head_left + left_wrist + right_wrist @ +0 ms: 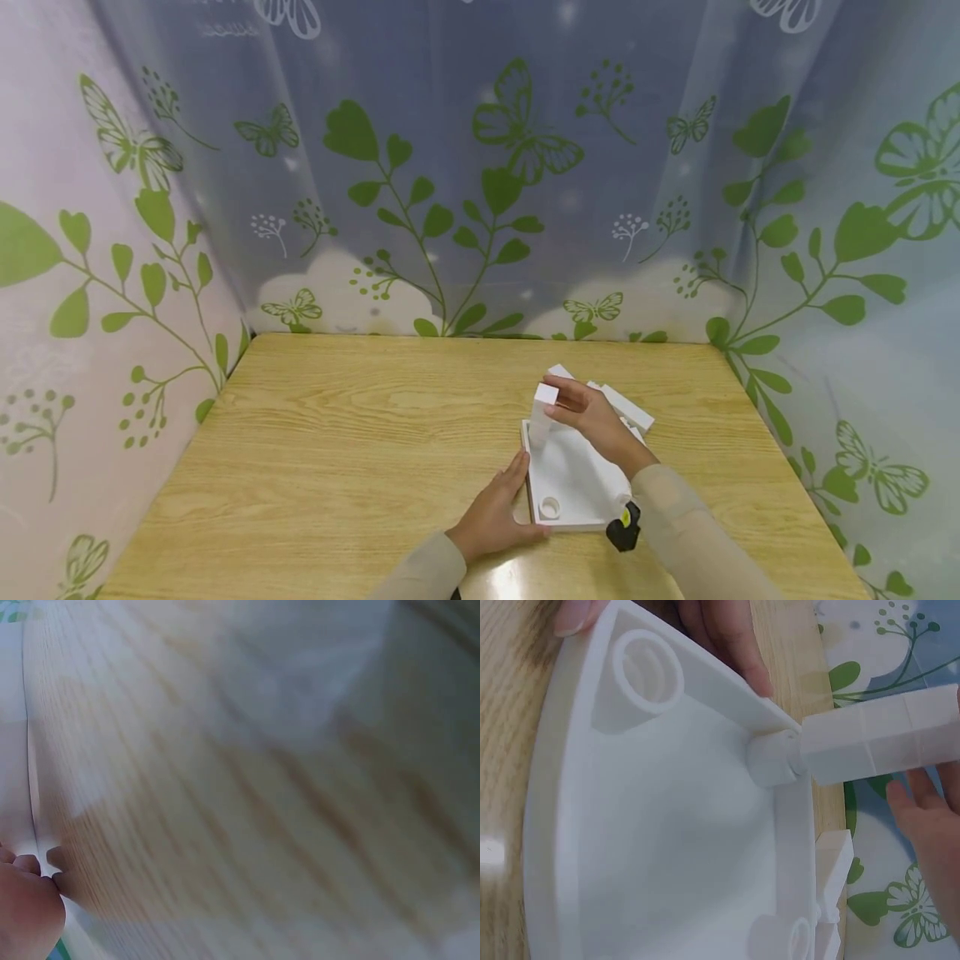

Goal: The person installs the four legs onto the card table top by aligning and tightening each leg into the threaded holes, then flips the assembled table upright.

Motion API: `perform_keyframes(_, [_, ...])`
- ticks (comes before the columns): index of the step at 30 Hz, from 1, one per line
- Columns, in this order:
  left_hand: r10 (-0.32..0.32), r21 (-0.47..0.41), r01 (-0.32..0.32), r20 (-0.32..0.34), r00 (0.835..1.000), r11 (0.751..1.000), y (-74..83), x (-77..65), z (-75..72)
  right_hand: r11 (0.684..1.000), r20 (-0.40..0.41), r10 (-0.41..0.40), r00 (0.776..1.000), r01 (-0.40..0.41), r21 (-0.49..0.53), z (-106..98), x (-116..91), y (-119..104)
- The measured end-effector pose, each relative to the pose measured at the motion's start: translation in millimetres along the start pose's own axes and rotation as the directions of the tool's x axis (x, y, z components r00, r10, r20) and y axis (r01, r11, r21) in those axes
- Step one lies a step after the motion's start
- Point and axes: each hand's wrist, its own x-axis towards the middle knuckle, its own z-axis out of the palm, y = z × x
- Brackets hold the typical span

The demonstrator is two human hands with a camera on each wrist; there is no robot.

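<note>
I observe the right hand [602, 423] pinching the white post [543, 410] upright at the eleven-o'clock socket [766, 760] of the tray [576, 479], evidently for alignment; the left hand [492, 512], thumb and fingers spread, braces eight o'clock, presumably preventing shift.

The person wore long beige sleeves, the left sleeve [423, 571] and the right sleeve [693, 533] alike in their plain, pale cloth. Each sleeve ended at the wrist, leaving the left hand [495, 517] and the right hand [596, 417] bare. Beside the right cuff [651, 479] sat a small, chunky black device [623, 527] with a bright yellow mark [626, 518] on it. A dark bit [455, 594] showed beneath the left sleeve, too little to make out.
</note>
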Motion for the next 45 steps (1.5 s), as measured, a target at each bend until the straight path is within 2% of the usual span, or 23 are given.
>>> perform_keyframes(3, [0.001, 0.006, -0.001, -0.003, 1.0, 1.0, -0.7, 0.2, 0.2, 0.999, 0.105, -0.016, 0.994, 0.012, 0.039, -4, 3, 1])
perform_keyframes(7, [-0.002, 0.005, 0.002, 0.0, 1.0, 1.0, -0.3, -0.1, -0.4, 0.995, 0.219, -0.026, 0.975, 0.004, 0.1, -8, 7, 3])
perform_keyframes(11, [-0.002, 0.006, 0.002, 0.005, 1.0, 1.0, 0.7, -0.4, -0.9, 0.996, 0.226, -0.021, 0.974, 0.002, 0.085, -10, 8, 3])
perform_keyframes(14, [-0.005, 0.009, 0.005, 0.004, 1.0, 1.0, 0.5, -0.4, -0.9, 1.0, 0.166, -0.009, 0.986, 0.005, 0.028, -9, 8, 2])
perform_keyframes(17, [-0.004, 0.012, 0.004, 0.005, 1.0, 1.0, 0.2, -0.6, -0.4, 1.0, 0.044, 0.01, 0.999, -0.008, -0.027, -5, 8, 4])
perform_keyframes(21, [0.004, 0.018, -0.004, -0.001, 1.0, 1.0, -0.8, -0.9, 0.6, 0.998, -0.128, 0.003, 0.992, -0.012, -0.069, 5, 6, 9])
perform_keyframes(25, [0.008, 0.03, -0.007, -0.01, 1.0, 1.0, -2.8, -0.9, 1.3, 0.992, -0.272, -0.043, 0.961, 0.009, -0.125, 20, 3, 10])
perform_keyframes(30, [0.026, 0.04, -0.025, -0.019, 0.999, 0.999, -4.3, -0.5, 1.8, 0.989, -0.443, -0.066, 0.894, -0.002, -0.15, 37, 3, 11])
perform_keyframes(33, [0.032, 0.045, -0.031, -0.023, 0.999, 0.999, -4.3, 0.3, 1.7, 0.987, -0.508, -0.062, 0.859, -0.023, -0.159, 44, 4, 10])
perform_keyframes(36, [0.033, 0.049, -0.031, -0.027, 0.999, 0.998, -3.8, 0.5, 1.8, 0.985, -0.534, -0.054, 0.844, -0.044, -0.17, 47, 4, 10])
perform_keyframes(39, [0.032, 0.051, -0.03, -0.031, 0.999, 0.998, -3.2, 0.2, 1.9, 0.987, -0.531, -0.06, 0.846, -0.03, -0.16, 48, 3, 10])
perform_keyframes(41, [0.033, 0.048, -0.032, -0.032, 0.999, 0.998, -2.6, -0.2, 1.8, 0.989, -0.509, -0.07, 0.858, -0.007, -0.148, 47, 0, 6])
perform_keyframes(43, [0.035, 0.046, -0.033, -0.032, 0.999, 0.998, -2.4, -0.3, 1.7, 0.99, -0.447, -0.094, 0.89, 0.037, -0.134, 43, -1, 6])
perform_keyframes(45, [0.033, 0.043, -0.031, -0.029, 0.999, 0.999, -1.7, -0.3, 1.1, 0.989, -0.34, -0.113, 0.934, 0.074, -0.128, 35, -2, 7])
